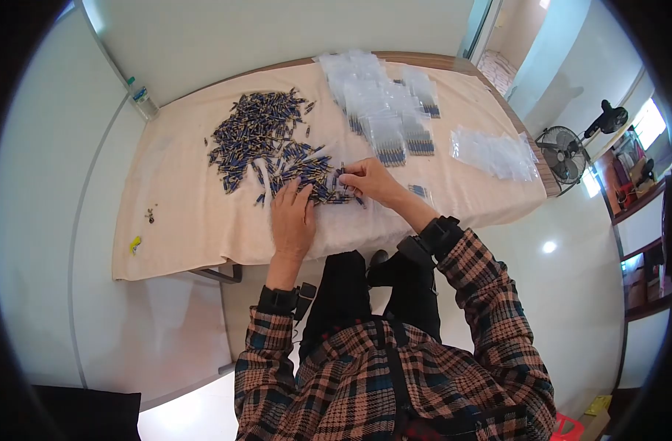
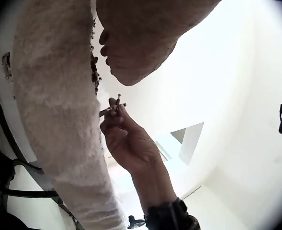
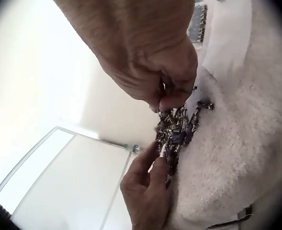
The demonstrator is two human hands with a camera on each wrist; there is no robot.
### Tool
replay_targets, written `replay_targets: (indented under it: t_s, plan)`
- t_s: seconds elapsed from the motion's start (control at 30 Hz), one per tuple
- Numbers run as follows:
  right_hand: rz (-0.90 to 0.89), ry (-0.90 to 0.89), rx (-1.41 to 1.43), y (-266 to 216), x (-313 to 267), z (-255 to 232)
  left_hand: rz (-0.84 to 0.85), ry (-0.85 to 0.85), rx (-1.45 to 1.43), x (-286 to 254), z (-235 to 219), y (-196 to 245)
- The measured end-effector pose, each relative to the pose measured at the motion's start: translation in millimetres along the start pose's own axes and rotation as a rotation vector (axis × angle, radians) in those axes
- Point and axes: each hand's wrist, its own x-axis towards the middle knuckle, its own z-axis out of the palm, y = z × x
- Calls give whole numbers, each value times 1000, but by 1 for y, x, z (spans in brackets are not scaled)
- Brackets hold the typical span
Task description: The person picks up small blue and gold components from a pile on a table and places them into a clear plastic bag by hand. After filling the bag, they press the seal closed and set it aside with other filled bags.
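Note:
A big heap of small dark-blue and brass parts [image 1: 262, 132] lies on a beige cloth [image 1: 196, 213] that covers the table. Its near edge [image 3: 176, 129] spreads out between my hands. My left hand [image 1: 295, 192] lies flat on the cloth, its straight fingers touching the edge of the heap. My right hand [image 1: 345, 176] pinches a few of the small parts [image 2: 112, 108] between thumb and fingertips, just above the cloth. Up close, the right hand [image 3: 167, 100] hovers over the parts with the left hand [image 3: 148, 191] below it.
Clear bags filled with the same parts [image 1: 387, 110] lie in rows at the back. A loose stack of empty clear bags [image 1: 498, 154] sits at the right edge. A bottle [image 1: 141, 95] stands by the far left corner, a fan [image 1: 564, 151] on the floor at right.

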Motion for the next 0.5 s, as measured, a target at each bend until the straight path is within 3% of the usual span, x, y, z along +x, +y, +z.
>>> replay_targets:
  t_s: [0.2,0.33,0.5]
  plan:
    - [-4,39,100,7,-3,5,-110,45,-262,5,6,17]
    - [-30,-10,31,3,-11,4,-277,17,-511,17,10,25]
    - [-57,-149,64,0,-22,3,-367,-21,-641,21,14,27]
